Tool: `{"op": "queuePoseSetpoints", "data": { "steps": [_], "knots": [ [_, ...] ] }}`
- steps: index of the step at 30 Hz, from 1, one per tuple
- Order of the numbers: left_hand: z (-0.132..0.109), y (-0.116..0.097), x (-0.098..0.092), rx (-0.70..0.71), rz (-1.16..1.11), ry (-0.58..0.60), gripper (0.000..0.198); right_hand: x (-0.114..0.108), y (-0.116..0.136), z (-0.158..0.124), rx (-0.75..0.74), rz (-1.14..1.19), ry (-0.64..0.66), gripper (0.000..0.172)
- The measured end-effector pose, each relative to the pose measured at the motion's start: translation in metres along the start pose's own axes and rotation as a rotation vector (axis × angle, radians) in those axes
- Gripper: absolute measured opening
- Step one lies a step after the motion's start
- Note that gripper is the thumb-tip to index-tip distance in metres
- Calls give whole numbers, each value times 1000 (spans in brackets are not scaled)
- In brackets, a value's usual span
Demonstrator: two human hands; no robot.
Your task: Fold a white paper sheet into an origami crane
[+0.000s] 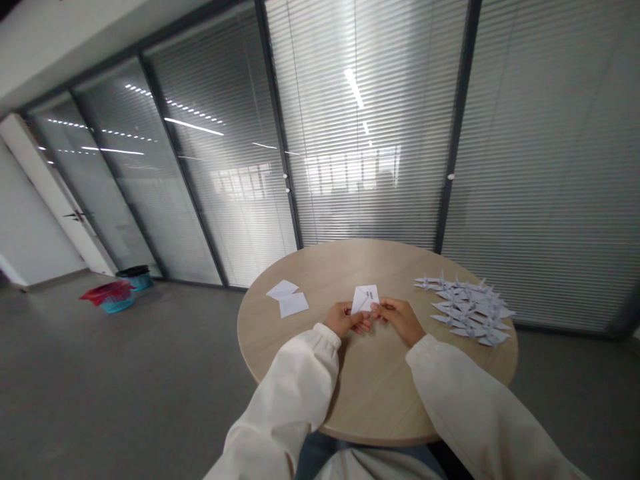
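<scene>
Between my two hands is a small folded sheet of white paper (364,297), with crease lines and dark print near its upper right. My left hand (345,319) grips its lower left edge, thumb on top. At the lower right corner, my right hand (399,316) pinches the paper between thumb and fingers. Both hands are just above the round wooden table (375,393). White paper sheets (293,301) lie to the left of my left hand. To the right of my right hand sits a cluster of several folded white paper cranes (470,308).
Behind the table stands a glass partition (365,167) with blinds and dark frames. On the grey floor at left are a blue bin with a red liner (111,297) and another with a black liner (136,276). A white door (65,193) is at far left.
</scene>
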State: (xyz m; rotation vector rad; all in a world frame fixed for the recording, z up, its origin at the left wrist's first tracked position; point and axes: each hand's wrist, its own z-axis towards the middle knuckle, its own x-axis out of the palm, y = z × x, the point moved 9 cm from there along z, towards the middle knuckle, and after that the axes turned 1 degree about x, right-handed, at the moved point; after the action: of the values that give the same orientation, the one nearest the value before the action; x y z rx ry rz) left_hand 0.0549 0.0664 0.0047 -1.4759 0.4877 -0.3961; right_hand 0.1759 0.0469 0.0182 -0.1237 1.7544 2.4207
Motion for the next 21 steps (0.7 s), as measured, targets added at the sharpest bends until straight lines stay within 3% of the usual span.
{"op": "queuePoseSetpoints", "data": {
  "steps": [11,21],
  "knots": [
    [0,5,5,-43,14,29,50,-3,6,-2,-81,-181,-4,30],
    [0,-2,0,39,63,28,48,5,8,-2,-66,-86,52,30]
  ]
}}
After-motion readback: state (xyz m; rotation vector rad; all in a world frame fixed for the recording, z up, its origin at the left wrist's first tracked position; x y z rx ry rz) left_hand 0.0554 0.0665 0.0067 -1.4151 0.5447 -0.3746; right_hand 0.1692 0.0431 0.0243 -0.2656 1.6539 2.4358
